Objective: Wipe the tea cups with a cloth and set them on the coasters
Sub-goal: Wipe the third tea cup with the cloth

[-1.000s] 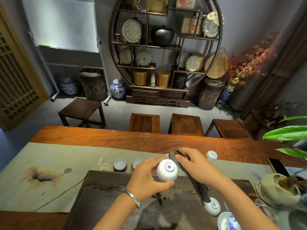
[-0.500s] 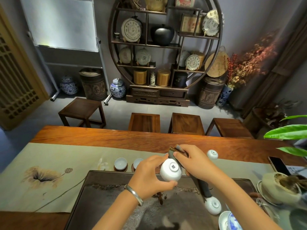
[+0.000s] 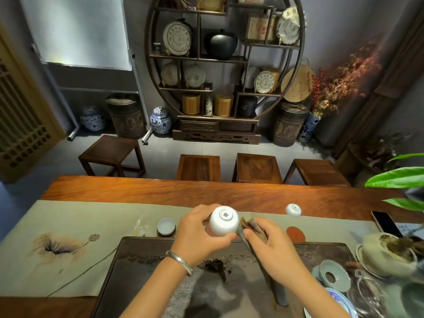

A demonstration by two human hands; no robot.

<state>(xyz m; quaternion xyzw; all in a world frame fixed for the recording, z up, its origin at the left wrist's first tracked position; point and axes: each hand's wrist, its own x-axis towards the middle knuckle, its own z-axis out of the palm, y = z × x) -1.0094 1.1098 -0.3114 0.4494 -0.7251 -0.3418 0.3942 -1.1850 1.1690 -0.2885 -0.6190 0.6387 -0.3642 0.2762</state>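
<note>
The left hand (image 3: 197, 235) holds a white cup (image 3: 223, 220) on its side above the far edge of the dark tray (image 3: 142, 271), fingers and thumb curled round its wall. The cup's foot faces up toward the camera, showing a small blue mark on the base. A silver bangle (image 3: 180, 261) sits on the left wrist.

The right hand (image 3: 273, 251) pinches a folded brownish cloth (image 3: 249, 227), its top end pressed against the cup's lower right side. The rest of the cloth hangs down under the palm toward the tray.

On the pale runner (image 3: 80, 226), left of the hands, a second cup (image 3: 166, 226) stands upright on a dark coaster (image 3: 166, 233). To the right, a bare reddish coaster (image 3: 296, 234) lies just past the tray's far edge. Further back and right, a third cup (image 3: 293, 210) lies upside down on the runner near the bare wood of the worktop (image 3: 160, 191).

Dark tea leaves (image 3: 216, 267) lie scattered near the middle of the tray. At the right end sit a pale blue strainer (image 3: 333, 275), a blue-and-white dish (image 3: 339, 301) and a lidless bowl of wet leaves (image 3: 390, 253). A phone (image 3: 385, 223) lies face up by the worktop's right edge, under green leaves (image 3: 399, 180).

Beyond the worktop stand four wooden stools (image 3: 257, 167), and a round display shelf (image 3: 224, 65) holds tea cakes and jars against the far wall.
</note>
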